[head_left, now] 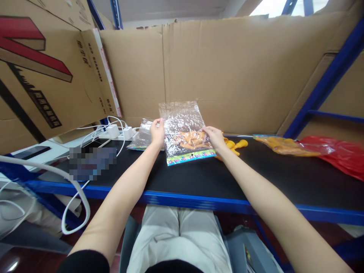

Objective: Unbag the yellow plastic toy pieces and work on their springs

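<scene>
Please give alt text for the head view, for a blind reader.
Left hand and right hand hold a clear plastic bag with orange items inside, on a black shelf. A red bag lies far right; cardboard stands behind.

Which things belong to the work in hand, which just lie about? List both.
In hand: clear bag of orange toys, held by left hand and right hand; loose yellow toys beside it.
Lying about: red plastic bag, power strip, cardboard box.

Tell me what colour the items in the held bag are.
Orange items inside the bag; head view.
</scene>
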### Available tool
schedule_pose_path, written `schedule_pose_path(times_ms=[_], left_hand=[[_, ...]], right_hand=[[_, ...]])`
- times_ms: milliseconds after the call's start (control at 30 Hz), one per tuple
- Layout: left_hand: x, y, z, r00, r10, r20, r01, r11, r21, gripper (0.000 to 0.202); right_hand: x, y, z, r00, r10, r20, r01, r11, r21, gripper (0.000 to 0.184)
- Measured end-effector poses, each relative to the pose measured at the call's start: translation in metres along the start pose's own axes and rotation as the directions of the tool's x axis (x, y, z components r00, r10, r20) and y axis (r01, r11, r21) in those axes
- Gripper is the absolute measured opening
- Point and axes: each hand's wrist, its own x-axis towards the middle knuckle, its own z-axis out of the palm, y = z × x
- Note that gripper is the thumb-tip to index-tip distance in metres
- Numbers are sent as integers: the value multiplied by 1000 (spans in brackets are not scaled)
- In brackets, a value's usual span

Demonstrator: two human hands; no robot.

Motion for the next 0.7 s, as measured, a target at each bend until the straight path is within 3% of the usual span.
schedule_pose_path(times_ms=[133,200,267,333,367,433,500,533,600,633,700], left_hand=[[6,-8,-5,998,59,-13,-58,993,102,23],[5,-7,-6,986,169,4,-166,968,189,27],[-1,-1,-5,943,326,71,-333,902,274,41],[-13,8,-2,839,488,240,-544,771,331,58],[-20,13,-1,751,539,382,-655,682,325,65],[-36,23,4,518,547,657,-834,492,248,77],[-50,30,11,314,509,801,-932,326,158,76],[-55,32,14,255,491,833,-955,264,136,69],[-58,34,20,209,451,868,-973,182,140,58],[-56,34,22,216,429,877,-974,161,161,57],[-49,35,22,278,380,882,-960,146,239,59]], right_hand=[[-1,1,3,1000,-15,-21,13,998,-68,38],[1,3,1,995,-80,-60,74,994,-83,39],[4,3,-3,977,-165,-132,154,984,-92,39],[6,2,-7,949,-221,-226,204,974,-98,39],[7,1,-9,934,-235,-268,215,971,-100,39],[9,-2,-13,907,-246,-341,227,969,-96,40],[11,-3,-15,896,-235,-377,225,972,-72,41],[11,-4,-15,897,-222,-381,218,974,-54,41],[12,-5,-15,906,-197,-374,204,979,-22,42],[12,-6,-15,911,-188,-367,199,980,-8,42],[10,-9,-13,925,-163,-342,185,982,31,41]])
